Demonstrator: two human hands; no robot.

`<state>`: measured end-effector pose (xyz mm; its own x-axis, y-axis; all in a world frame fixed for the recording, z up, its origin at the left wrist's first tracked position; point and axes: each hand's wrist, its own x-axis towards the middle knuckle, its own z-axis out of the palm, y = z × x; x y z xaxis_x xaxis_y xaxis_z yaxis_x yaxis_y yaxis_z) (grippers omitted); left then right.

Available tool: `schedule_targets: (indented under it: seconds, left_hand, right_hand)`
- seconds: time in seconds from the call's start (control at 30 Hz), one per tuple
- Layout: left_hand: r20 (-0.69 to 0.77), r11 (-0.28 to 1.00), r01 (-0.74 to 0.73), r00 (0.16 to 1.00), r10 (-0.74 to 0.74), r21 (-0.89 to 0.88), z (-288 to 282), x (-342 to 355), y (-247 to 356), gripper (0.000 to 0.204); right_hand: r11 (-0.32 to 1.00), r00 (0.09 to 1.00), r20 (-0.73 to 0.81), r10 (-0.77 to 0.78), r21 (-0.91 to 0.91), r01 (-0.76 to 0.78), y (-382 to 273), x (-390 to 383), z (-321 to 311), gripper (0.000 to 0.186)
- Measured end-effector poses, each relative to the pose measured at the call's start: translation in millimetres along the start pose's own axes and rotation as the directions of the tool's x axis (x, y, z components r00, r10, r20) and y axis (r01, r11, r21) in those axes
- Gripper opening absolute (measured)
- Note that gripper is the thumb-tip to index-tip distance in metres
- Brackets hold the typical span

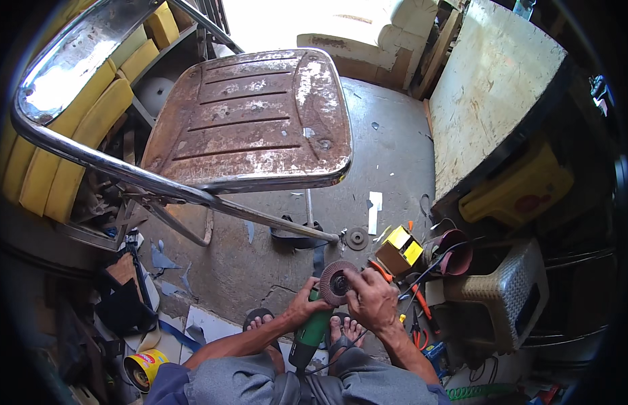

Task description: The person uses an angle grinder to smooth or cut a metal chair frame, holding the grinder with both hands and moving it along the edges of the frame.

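Observation:
A green angle grinder (311, 336) stands between my knees, its body pointing down toward my lap. My left hand (302, 305) is wrapped round the grinder near its head. Fitted at the head is a brownish flap disc (331, 289), facing up. My right hand (376, 300) has its fingers bent onto the middle of the disc, gripping there; its fingertips partly hide the centre. Beyond my hands stands a metal-framed folding chair, its rusty seat (253, 118) showing flaking paint. A loose round disc (356, 238) lies on the floor just ahead of the grinder.
To the right are a yellow-and-black box (400, 248), orange-handled pliers (418, 334), a pink container (454, 252) and a woven-pattern stool (493, 290). A yellow can (147, 368) lies at lower left. Yellow cushions (78, 148) fill the left side. A pale board (493, 88) leans at upper right.

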<state>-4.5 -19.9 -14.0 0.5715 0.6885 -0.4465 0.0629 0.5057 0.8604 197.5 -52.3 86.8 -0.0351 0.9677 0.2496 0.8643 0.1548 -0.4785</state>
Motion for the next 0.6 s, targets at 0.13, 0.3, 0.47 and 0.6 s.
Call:
schedule_targets:
  seconds: [0.13, 0.3, 0.47, 0.6]
  left_hand:
    - [-0.004, 1.000, -0.001, 1.000, 0.001, -0.031, 0, 0, -1, 0.063]
    - [-0.022, 0.999, 0.002, 1.000, -0.003, -0.051, 1, -1, 7, 0.062]
    - [-0.037, 1.000, -0.008, 0.999, 0.008, 0.018, -1, 1, -3, 0.062]
    - [-0.028, 1.000, -0.021, 0.999, 0.021, 0.020, 0, 3, -3, 0.064]
  right_hand:
    - [1.000, 1.000, -0.005, 0.020, 0.011, -0.020, 2, -5, 1, 0.026]
    - [0.994, 0.997, -0.001, 0.082, 0.072, -0.082, -1, -9, 5, 0.021]
    - [0.991, 0.994, -0.023, 0.107, 0.078, -0.105, -6, -6, 9, 0.013]
    - [0.994, 0.989, -0.121, 0.089, 0.075, -0.080, 2, -9, 8, 0.013]
